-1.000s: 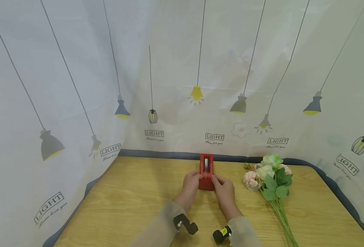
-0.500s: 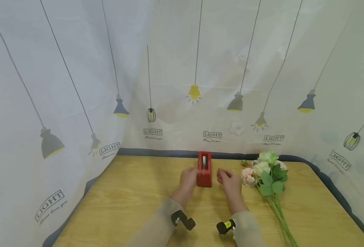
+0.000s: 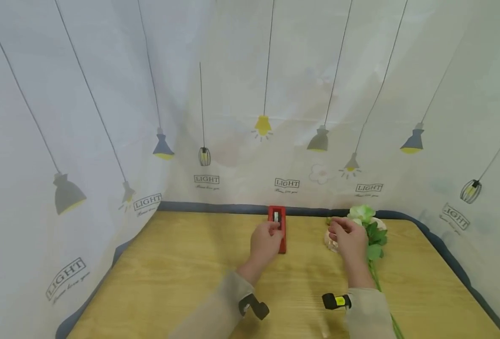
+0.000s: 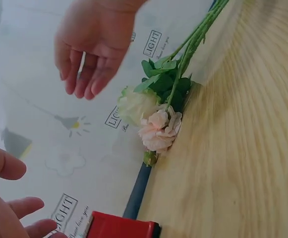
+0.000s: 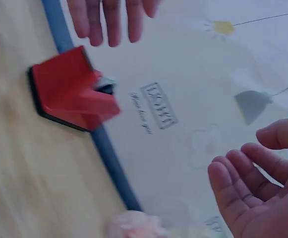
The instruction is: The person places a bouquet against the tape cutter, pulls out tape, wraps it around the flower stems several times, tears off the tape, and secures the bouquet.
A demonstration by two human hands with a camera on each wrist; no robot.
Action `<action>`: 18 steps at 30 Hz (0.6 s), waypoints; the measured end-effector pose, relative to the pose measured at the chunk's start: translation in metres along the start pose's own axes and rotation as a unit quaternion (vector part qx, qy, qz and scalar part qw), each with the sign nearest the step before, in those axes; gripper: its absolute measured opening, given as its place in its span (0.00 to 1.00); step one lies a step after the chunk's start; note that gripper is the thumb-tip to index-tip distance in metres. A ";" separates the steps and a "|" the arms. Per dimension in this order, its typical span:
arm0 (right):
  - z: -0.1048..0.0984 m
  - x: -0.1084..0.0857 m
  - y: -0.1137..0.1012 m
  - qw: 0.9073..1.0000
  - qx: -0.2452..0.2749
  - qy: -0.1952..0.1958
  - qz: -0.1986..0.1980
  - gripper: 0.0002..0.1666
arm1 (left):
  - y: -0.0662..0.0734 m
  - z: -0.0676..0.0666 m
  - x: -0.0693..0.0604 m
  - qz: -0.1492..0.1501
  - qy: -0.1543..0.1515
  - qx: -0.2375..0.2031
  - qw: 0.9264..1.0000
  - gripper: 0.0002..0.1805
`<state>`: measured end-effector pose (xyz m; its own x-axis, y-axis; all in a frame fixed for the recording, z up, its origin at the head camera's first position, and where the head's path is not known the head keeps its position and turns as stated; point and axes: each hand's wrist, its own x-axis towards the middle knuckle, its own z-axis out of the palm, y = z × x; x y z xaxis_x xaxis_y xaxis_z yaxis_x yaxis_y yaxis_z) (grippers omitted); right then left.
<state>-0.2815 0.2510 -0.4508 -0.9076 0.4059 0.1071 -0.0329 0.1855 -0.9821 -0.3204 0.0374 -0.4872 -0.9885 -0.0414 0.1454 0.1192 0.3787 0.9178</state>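
Note:
A red tape dispenser (image 3: 282, 245) with a black base stands on the wooden table near its back edge. My left hand (image 3: 265, 246) is raised at its near left side, overlapping it in the head view; the left wrist view shows the thumb and fingers of this hand (image 4: 5, 198) apart. Farther right, my right hand (image 3: 353, 242) hovers in front of the flower bunch (image 3: 362, 214), its fingers loosely bent, with nothing visible in them. In the right wrist view a gap separates the right hand (image 5: 262, 178) from the dispenser (image 5: 67, 89).
Behind the wooden table (image 3: 190, 263) hangs a pale cloth (image 3: 233, 94) printed with lamps, with a dark blue band (image 3: 216, 207) along its foot. The flowers' green stems (image 3: 396, 325) run toward the table's front right.
My right hand has left the dispenser and moved right, in front of the flowers. My left hand has risen slightly beside the dispenser. The head view has shifted a little.

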 end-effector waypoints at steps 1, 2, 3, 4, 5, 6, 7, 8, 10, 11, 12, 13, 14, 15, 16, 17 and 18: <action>-0.007 -0.001 -0.004 1.000 -0.022 0.003 -0.002 0.20 | 0.002 0.001 -0.002 0.019 -0.001 0.015 1.000 0.17; -0.013 -0.002 -0.007 0.999 -0.048 0.003 -0.005 0.21 | 0.004 0.002 -0.004 0.037 -0.003 0.028 0.999 0.17; -0.020 -0.003 -0.010 0.997 -0.073 -0.001 -0.004 0.22 | 0.005 0.003 -0.005 0.056 -0.004 0.040 0.998 0.18; -0.028 -0.003 -0.010 0.995 -0.101 -0.008 -0.005 0.24 | 0.007 0.006 -0.007 0.075 -0.007 0.052 0.996 0.18; -0.036 -0.003 -0.011 0.991 -0.131 -0.017 -0.008 0.25 | 0.009 0.010 -0.009 0.089 -0.013 0.067 0.994 0.19; -0.044 -0.003 -0.009 0.986 -0.162 -0.029 -0.010 0.27 | 0.012 0.013 -0.010 0.102 -0.022 0.083 0.991 0.19; -0.052 -0.003 -0.008 0.980 -0.193 -0.042 -0.013 0.29 | 0.014 0.018 -0.011 0.117 -0.031 0.103 0.987 0.20; -0.060 -0.002 -0.006 0.973 -0.222 -0.054 -0.013 0.31 | 0.017 0.022 -0.012 0.130 -0.042 0.125 0.983 0.20; -0.074 -0.001 -0.001 0.959 -0.271 -0.079 -0.012 0.34 | 0.021 0.032 -0.013 0.154 -0.072 0.163 0.972 0.20; -0.081 -0.001 0.001 0.953 -0.290 -0.089 -0.011 0.36 | 0.023 0.037 -0.014 0.163 -0.089 0.185 0.965 0.21; -0.087 -0.001 0.003 0.948 -0.303 -0.094 -0.010 0.37 | 0.025 0.041 -0.014 0.176 -0.104 0.204 0.957 0.22; -0.092 -0.001 0.005 0.945 -0.313 -0.097 -0.011 0.38 | 0.027 0.047 -0.014 0.189 -0.117 0.224 0.949 0.23; -0.096 -0.001 0.007 0.943 -0.319 -0.100 -0.009 0.39 | 0.028 0.052 -0.014 0.200 -0.130 0.241 0.941 0.24; -0.100 -0.002 0.008 0.940 -0.324 -0.103 -0.011 0.41 | 0.029 0.057 -0.014 0.212 -0.144 0.253 0.933 0.26; -0.104 -0.002 0.010 0.938 -0.329 -0.106 -0.014 0.41 | 0.030 0.062 -0.014 0.224 -0.155 0.265 0.925 0.27; -0.108 -0.002 0.012 0.936 -0.335 -0.110 -0.016 0.42 | 0.032 0.067 -0.015 0.237 -0.165 0.275 0.917 0.28; -0.111 -0.002 0.015 0.932 -0.344 -0.116 -0.018 0.42 | 0.033 0.073 -0.015 0.252 -0.174 0.286 0.908 0.29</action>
<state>-0.2337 0.3526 -0.4482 -0.9795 0.2000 0.0230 0.1395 0.7563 -0.6391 -0.3082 0.1179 -0.4861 -0.8035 0.5268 0.2773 0.5948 0.6908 0.4110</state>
